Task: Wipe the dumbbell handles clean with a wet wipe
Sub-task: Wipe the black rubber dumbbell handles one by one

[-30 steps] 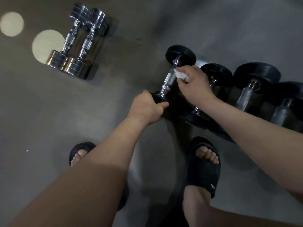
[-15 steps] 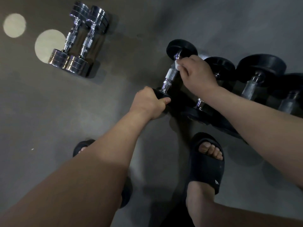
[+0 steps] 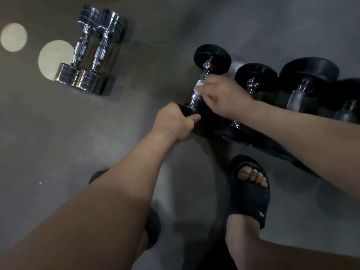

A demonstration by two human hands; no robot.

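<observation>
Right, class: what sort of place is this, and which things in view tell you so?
Probably a gym or home workout corner: a row of black dumbbells lies on a grey floor, two chrome dumbbells lie apart, and the person wears slides.

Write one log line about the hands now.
left hand: grips black dumbbell end | right hand: holds wet wipe on handle | phase: wiping

grey floor [image 3: 58,145] | black slipper [image 3: 248,199] | two round light patches [image 3: 51,58]
</observation>
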